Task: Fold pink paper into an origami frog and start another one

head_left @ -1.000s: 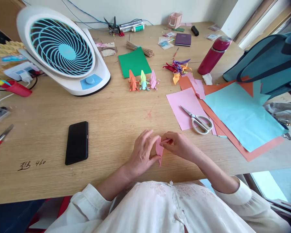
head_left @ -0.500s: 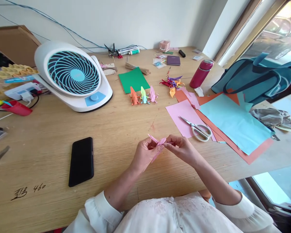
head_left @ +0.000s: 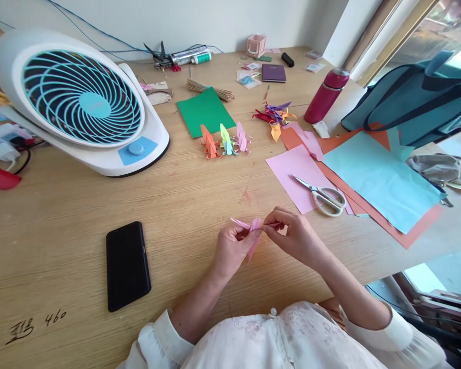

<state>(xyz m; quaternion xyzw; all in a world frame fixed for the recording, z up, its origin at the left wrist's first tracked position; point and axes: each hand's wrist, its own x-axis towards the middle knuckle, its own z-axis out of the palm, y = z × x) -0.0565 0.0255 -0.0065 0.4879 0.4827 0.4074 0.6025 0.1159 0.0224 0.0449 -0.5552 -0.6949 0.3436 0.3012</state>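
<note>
A pink folded paper crane [head_left: 255,225] is held between both hands above the front of the table. My left hand [head_left: 233,247] pinches its middle between thumb and fingers, with one narrow point sticking out to the left and another hanging below. My right hand [head_left: 292,234] pinches a thin point on the crane's right side, partly hidden by the fingers. Further back stand three finished cranes: an orange one [head_left: 209,142], a green-and-blue one [head_left: 227,139] and a pink one [head_left: 242,137].
White-handled scissors [head_left: 326,199] lie on pink paper [head_left: 292,174], beside light-blue sheets [head_left: 384,177]. A black phone [head_left: 127,266] rests at left, below a white fan [head_left: 100,107]. Behind are green paper [head_left: 205,110], more paper cranes [head_left: 275,115], a red flask [head_left: 326,97] and a teal bag [head_left: 411,102].
The view has shifted and come closer to the table. The crane has turned a little, its left point now lying flatter and its lower point hanging more steeply. Both hands keep their pinch.
</note>
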